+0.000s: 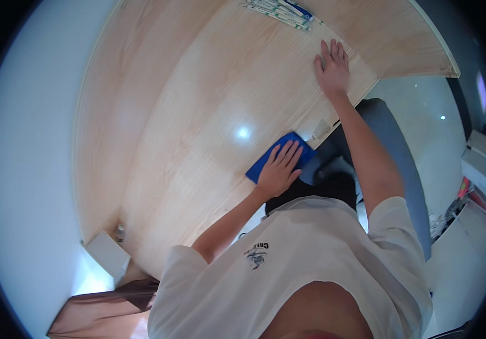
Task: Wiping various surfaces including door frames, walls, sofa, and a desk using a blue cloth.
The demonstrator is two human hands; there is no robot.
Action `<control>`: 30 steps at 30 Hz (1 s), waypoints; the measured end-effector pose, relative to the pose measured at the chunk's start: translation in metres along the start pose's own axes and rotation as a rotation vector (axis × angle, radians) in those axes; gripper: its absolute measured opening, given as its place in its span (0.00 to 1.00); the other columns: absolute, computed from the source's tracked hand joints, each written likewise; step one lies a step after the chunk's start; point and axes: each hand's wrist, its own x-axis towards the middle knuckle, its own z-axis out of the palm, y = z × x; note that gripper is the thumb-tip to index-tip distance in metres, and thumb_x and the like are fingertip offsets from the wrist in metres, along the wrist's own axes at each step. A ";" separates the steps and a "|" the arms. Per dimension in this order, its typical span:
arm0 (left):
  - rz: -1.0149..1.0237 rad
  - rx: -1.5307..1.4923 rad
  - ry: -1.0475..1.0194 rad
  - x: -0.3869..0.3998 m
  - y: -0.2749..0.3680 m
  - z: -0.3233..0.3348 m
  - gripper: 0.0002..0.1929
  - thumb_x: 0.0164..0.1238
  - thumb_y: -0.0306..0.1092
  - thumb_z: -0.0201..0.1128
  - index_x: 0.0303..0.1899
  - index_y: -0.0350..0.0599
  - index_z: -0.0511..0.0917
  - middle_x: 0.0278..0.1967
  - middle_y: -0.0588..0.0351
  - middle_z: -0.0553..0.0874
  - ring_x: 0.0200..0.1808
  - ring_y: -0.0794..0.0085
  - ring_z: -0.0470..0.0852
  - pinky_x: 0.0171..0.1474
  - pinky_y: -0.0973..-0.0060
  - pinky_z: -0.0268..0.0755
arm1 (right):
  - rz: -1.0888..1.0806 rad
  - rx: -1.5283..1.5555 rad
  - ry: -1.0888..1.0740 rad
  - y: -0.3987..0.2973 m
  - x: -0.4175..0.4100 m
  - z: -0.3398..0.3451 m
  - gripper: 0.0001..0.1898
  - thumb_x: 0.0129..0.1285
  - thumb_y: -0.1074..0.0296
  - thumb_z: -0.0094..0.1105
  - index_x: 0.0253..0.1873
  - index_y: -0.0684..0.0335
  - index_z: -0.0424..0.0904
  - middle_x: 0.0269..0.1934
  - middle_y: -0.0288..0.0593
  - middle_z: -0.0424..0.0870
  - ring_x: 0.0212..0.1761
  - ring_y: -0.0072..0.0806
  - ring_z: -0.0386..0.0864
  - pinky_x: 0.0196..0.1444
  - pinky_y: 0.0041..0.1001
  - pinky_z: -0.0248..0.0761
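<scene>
My left hand [277, 171] rests palm down on a folded blue cloth [264, 163] at the near edge of the wood-grain table [196, 106]. Its fingers lie spread across the cloth, not curled around it, and the cloth's corner sits close to the table edge. Farther off to the right, my right hand [334, 70] is laid on the tabletop with fingers apart and nothing visible in it. Beyond that hand lies a bundle of slim white-and-green wrapped sticks [279, 12], with a blue item [300, 9] among them.
A wood-grain side panel or table extension [399, 38] adjoins at the upper right. At the lower left stand a white box [108, 252] and a small clear bottle [120, 233]. A blue-grey chair [399, 140] is beside me; boxes [482, 159] stand at the far right.
</scene>
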 end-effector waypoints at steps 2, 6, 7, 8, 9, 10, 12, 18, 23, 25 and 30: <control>0.003 -0.028 0.033 -0.007 -0.005 0.000 0.31 0.78 0.48 0.46 0.75 0.41 0.57 0.76 0.49 0.59 0.79 0.59 0.52 0.79 0.57 0.39 | -0.028 0.001 0.022 0.008 0.001 0.006 0.27 0.69 0.57 0.51 0.69 0.61 0.71 0.69 0.59 0.70 0.73 0.53 0.62 0.75 0.44 0.53; 0.049 -0.037 0.118 -0.003 -0.025 -0.008 0.29 0.78 0.46 0.46 0.74 0.43 0.61 0.75 0.51 0.62 0.78 0.60 0.54 0.78 0.58 0.41 | -0.049 0.000 0.012 0.005 0.000 0.008 0.27 0.69 0.58 0.49 0.70 0.60 0.69 0.70 0.60 0.68 0.74 0.55 0.61 0.76 0.46 0.51; 0.080 -0.012 0.146 0.003 -0.037 -0.012 0.28 0.78 0.46 0.47 0.73 0.45 0.63 0.75 0.51 0.63 0.78 0.60 0.55 0.78 0.58 0.43 | -0.062 0.019 0.011 0.002 -0.003 0.007 0.26 0.70 0.59 0.49 0.71 0.59 0.68 0.70 0.60 0.67 0.74 0.56 0.60 0.76 0.47 0.51; 0.086 -0.002 0.179 0.010 -0.053 -0.017 0.27 0.78 0.45 0.46 0.73 0.45 0.64 0.75 0.52 0.64 0.78 0.61 0.55 0.78 0.58 0.43 | -0.085 0.012 0.019 0.000 -0.006 0.008 0.26 0.70 0.59 0.49 0.71 0.59 0.68 0.70 0.60 0.67 0.74 0.56 0.60 0.76 0.47 0.51; 0.097 0.015 0.219 0.023 -0.072 -0.024 0.26 0.78 0.45 0.46 0.72 0.46 0.65 0.75 0.52 0.64 0.78 0.61 0.56 0.78 0.59 0.43 | -0.083 0.011 0.002 -0.001 -0.009 0.012 0.26 0.70 0.60 0.49 0.71 0.59 0.68 0.70 0.60 0.67 0.74 0.56 0.59 0.76 0.47 0.51; 0.103 0.089 0.255 0.037 -0.096 -0.032 0.26 0.79 0.44 0.45 0.72 0.46 0.64 0.75 0.52 0.64 0.78 0.60 0.56 0.79 0.58 0.43 | -0.078 0.005 -0.012 0.000 -0.007 0.013 0.26 0.70 0.60 0.48 0.71 0.59 0.68 0.71 0.61 0.66 0.74 0.57 0.59 0.76 0.47 0.52; 0.046 0.091 0.329 0.066 -0.141 -0.060 0.25 0.78 0.42 0.46 0.72 0.45 0.65 0.75 0.51 0.64 0.78 0.60 0.56 0.78 0.58 0.44 | -0.066 0.000 0.005 0.000 -0.008 0.008 0.26 0.70 0.61 0.48 0.71 0.59 0.68 0.71 0.61 0.66 0.75 0.56 0.59 0.75 0.46 0.52; -0.155 0.294 0.457 0.099 -0.254 -0.136 0.31 0.74 0.41 0.45 0.75 0.42 0.57 0.77 0.49 0.58 0.79 0.61 0.52 0.79 0.59 0.41 | 0.044 0.039 0.016 -0.013 -0.005 -0.002 0.24 0.70 0.63 0.48 0.69 0.58 0.71 0.71 0.57 0.68 0.75 0.53 0.60 0.75 0.44 0.54; -0.138 0.430 0.358 0.144 -0.270 -0.145 0.32 0.74 0.42 0.42 0.75 0.36 0.54 0.77 0.46 0.55 0.79 0.56 0.50 0.79 0.57 0.39 | 0.173 0.073 -0.015 -0.024 -0.003 -0.008 0.24 0.69 0.63 0.50 0.69 0.56 0.72 0.71 0.52 0.68 0.76 0.46 0.60 0.76 0.42 0.53; -0.117 0.405 0.432 0.171 -0.263 -0.148 0.32 0.74 0.41 0.42 0.75 0.34 0.54 0.77 0.44 0.56 0.79 0.54 0.51 0.78 0.55 0.39 | 0.122 0.072 -0.027 -0.018 0.002 -0.008 0.24 0.68 0.63 0.50 0.68 0.55 0.73 0.72 0.50 0.68 0.76 0.43 0.60 0.77 0.41 0.53; -0.001 0.388 0.372 0.196 -0.234 -0.142 0.31 0.76 0.43 0.41 0.75 0.34 0.56 0.77 0.43 0.57 0.78 0.54 0.52 0.78 0.53 0.39 | 0.167 0.060 -0.031 -0.026 0.000 -0.011 0.24 0.68 0.63 0.51 0.68 0.53 0.73 0.72 0.49 0.68 0.76 0.42 0.61 0.77 0.40 0.53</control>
